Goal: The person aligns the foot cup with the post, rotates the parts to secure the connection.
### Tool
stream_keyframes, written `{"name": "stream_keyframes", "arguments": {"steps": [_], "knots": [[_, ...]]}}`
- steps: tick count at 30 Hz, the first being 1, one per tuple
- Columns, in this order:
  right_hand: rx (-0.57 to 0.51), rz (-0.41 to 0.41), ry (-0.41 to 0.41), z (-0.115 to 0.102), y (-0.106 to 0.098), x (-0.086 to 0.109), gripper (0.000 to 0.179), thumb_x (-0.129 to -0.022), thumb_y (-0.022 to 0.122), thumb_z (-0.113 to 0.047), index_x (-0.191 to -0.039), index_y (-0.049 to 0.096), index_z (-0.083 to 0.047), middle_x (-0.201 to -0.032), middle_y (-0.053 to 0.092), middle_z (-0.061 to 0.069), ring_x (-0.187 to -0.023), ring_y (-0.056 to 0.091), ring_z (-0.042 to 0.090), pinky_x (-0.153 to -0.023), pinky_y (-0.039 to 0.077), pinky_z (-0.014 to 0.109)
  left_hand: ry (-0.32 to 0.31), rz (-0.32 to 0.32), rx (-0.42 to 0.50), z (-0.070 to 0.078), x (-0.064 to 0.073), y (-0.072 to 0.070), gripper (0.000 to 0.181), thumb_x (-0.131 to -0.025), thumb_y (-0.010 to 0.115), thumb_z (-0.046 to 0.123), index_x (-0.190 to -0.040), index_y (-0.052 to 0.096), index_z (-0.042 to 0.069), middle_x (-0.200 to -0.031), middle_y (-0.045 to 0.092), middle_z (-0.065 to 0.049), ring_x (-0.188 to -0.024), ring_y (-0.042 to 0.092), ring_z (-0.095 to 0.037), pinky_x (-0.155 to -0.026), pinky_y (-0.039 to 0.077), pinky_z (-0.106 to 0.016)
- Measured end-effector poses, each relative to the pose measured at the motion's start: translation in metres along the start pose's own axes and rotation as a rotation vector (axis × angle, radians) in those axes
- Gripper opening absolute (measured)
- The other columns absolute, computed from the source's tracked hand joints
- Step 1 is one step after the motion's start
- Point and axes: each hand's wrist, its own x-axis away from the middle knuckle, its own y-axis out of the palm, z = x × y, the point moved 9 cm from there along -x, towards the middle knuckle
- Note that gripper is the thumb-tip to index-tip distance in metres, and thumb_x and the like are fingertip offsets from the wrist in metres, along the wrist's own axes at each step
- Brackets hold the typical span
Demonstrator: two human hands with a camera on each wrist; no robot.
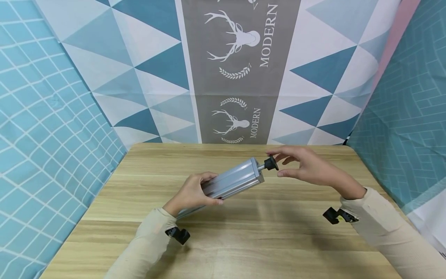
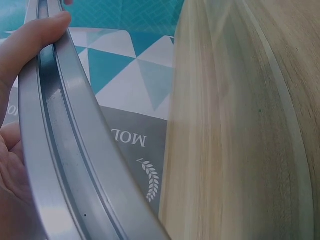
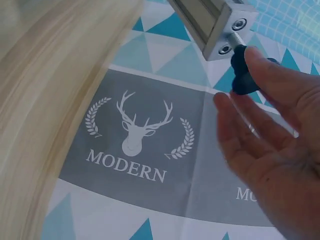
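Note:
My left hand (image 1: 195, 190) grips a long grey aluminium profile (image 1: 235, 179) around its lower part and holds it tilted above the table. In the left wrist view, the thumb (image 2: 50, 25) lies across the grooved face of the profile. A black knob (image 1: 270, 163) on a short threaded metal rod (image 3: 235, 39) sticks out of the upper end of the profile. My right hand (image 1: 306, 164) is at this knob, its fingers loosely spread about it. In the right wrist view, the thumb overlaps the knob; how firmly the hand touches it cannot be told.
The wooden table (image 1: 278, 240) lies beneath both hands. A patterned cloth (image 1: 240, 77) with deer heads stands behind its far edge. Blue-lined cloths hang on the left (image 1: 42, 116) and right (image 1: 411, 116). Small black mounts sit on both wrists.

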Motion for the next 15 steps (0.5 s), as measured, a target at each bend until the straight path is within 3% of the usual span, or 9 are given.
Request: {"name": "stream_keyframes", "arguments": {"steps": [4, 7, 11, 13, 15], "knots": [[0.027, 0.061, 0.015, 0.001, -0.001, -0.002, 0.045, -0.083, 0.074, -0.013, -0.126, 0.062, -0.008, -0.104, 0.069, 0.002, -0.086, 0.064, 0.012, -0.076, 0.054, 0.031, 0.004, -0.005, -0.004, 0.001, 0.0, 0.0, 0.07, -0.059, 0.091, 0.034, -0.118, 0.065, 0.006, -0.107, 0.069, -0.003, -0.091, 0.063, -0.013, -0.08, 0.05, -0.031], [0.038, 0.116, 0.113, 0.008, -0.001, -0.002, 0.026, -0.089, 0.069, -0.027, -0.107, 0.07, -0.008, -0.084, 0.067, -0.002, -0.071, 0.058, 0.013, -0.063, 0.05, 0.027, 0.017, -0.015, -0.007, 0.002, -0.001, 0.001, 0.069, -0.06, 0.09, 0.036, -0.118, 0.065, 0.007, -0.107, 0.069, -0.003, -0.091, 0.063, -0.012, -0.08, 0.05, -0.031], [0.036, 0.122, 0.223, 0.018, 0.002, -0.001, 0.03, -0.093, 0.061, -0.039, -0.08, 0.069, -0.013, -0.066, 0.06, -0.003, -0.058, 0.051, 0.015, -0.052, 0.041, 0.029, 0.027, -0.021, -0.018, 0.002, -0.003, 0.002, 0.07, -0.06, 0.09, 0.036, -0.118, 0.065, 0.008, -0.107, 0.069, -0.002, -0.092, 0.063, -0.012, -0.08, 0.05, -0.03], [0.047, 0.097, 0.223, 0.018, 0.003, -0.002, 0.032, -0.095, 0.058, -0.038, -0.078, 0.068, -0.013, -0.064, 0.059, -0.003, -0.058, 0.051, 0.015, -0.051, 0.041, 0.029, 0.023, -0.02, -0.021, 0.001, -0.002, 0.002, 0.07, -0.06, 0.091, 0.035, -0.118, 0.065, 0.007, -0.108, 0.069, -0.003, -0.092, 0.063, -0.013, -0.08, 0.05, -0.03], [0.046, 0.069, 0.205, 0.017, 0.004, -0.002, 0.029, -0.095, 0.059, -0.036, -0.086, 0.07, -0.01, -0.069, 0.063, -0.002, -0.062, 0.055, 0.014, -0.053, 0.044, 0.029, 0.017, -0.022, -0.018, 0.0, -0.002, 0.002, 0.07, -0.059, 0.091, 0.034, -0.118, 0.065, 0.007, -0.109, 0.069, -0.003, -0.092, 0.063, -0.013, -0.081, 0.05, -0.03]]}}
